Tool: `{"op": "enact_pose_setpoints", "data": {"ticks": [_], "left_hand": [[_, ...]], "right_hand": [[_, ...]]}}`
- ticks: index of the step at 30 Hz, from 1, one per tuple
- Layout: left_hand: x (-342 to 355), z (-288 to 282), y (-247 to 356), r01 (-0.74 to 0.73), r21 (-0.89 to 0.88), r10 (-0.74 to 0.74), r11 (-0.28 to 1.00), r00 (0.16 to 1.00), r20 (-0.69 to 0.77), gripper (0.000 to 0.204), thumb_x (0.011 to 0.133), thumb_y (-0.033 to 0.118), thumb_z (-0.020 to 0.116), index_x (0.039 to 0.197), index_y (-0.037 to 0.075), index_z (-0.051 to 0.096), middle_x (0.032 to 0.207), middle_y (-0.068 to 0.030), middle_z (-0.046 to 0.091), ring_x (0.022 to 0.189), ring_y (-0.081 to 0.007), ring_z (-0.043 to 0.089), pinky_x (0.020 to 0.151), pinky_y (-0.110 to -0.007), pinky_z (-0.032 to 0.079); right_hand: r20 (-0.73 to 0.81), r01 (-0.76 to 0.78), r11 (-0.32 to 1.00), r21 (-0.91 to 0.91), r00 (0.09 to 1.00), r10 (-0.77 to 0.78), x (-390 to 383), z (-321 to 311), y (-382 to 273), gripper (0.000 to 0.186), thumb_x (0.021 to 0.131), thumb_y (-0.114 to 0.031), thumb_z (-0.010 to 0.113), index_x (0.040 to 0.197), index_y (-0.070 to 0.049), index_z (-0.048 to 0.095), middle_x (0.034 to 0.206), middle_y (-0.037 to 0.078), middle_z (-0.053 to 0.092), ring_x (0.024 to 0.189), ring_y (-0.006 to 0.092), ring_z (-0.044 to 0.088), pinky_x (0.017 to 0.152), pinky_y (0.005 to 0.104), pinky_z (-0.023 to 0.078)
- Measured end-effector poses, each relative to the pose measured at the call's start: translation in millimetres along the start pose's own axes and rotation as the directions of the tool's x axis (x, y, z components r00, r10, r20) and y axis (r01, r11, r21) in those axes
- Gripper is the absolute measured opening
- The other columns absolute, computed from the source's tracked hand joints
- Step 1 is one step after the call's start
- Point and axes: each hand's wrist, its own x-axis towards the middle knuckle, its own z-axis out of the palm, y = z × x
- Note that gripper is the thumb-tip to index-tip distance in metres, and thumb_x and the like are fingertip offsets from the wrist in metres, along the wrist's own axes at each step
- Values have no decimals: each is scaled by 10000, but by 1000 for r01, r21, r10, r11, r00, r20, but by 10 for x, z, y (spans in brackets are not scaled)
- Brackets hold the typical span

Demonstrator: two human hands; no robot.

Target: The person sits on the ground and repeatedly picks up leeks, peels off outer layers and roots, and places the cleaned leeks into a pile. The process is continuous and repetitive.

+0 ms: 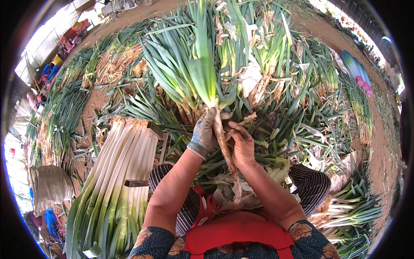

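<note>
A leek point(224, 142) with a long, brown-stained stalk hangs upright before me, its green leaves pointing away and its stalk end toward my lap. My left hand point(203, 134), in a soiled patterned glove, is closed around it just below the leaves. My bare right hand point(243, 146) is beside the stalk, thumb and fingers pinched together; what lies between them is hidden. To my left, clean white-stalked leeks point(123, 159) lie side by side in a metal holder point(136, 183), roots away from me.
Uncleaned leeks point(172, 64) stand bunched ahead, with loose leaves and dry peelings point(319, 151) around them. More pale-stalked leeks point(345, 211) lie at the right. A tied bundle point(358, 71) rests on the brown ground point(381, 142) at far right. My striped knees flank the work.
</note>
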Motion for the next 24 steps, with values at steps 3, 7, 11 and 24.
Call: {"op": "enact_pose_setpoints", "data": {"ticks": [3,7,11,24], "left_hand": [[-1,-147,53,-123,-75,120,990,992,-39,315,948,374,491,1057,80,526,944,-74,612,913,-238,623,750,-388,532],[-60,-162,80,-118,-81,131,990,974,186,352,947,377,494,1130,77,504,981,-91,625,933,-236,623,743,-344,540],[-136,-14,15,-38,17,37,999,996,78,468,897,415,567,1216,78,501,1016,-64,622,931,-210,627,695,-327,554],[-8,-206,-477,22,209,5,978,992,-128,257,933,300,558,1074,86,576,839,-40,629,671,-153,607,570,-270,495]], "right_hand": [[-104,-169,857,-486,985,136,-87,-424,-38,209,875,-147,615,1032,-16,659,868,52,638,653,124,588,627,276,500],[-74,-105,114,-988,966,246,-263,-1305,-184,503,852,-339,646,1222,-9,561,1014,158,641,849,222,624,731,367,491],[134,27,546,-837,978,158,79,-809,-455,693,875,-508,559,1362,-36,422,1150,185,599,1077,289,573,856,402,457],[78,43,930,366,994,-76,438,82,-806,178,856,-37,450,957,-143,551,778,1,510,652,134,479,633,293,420]]}}
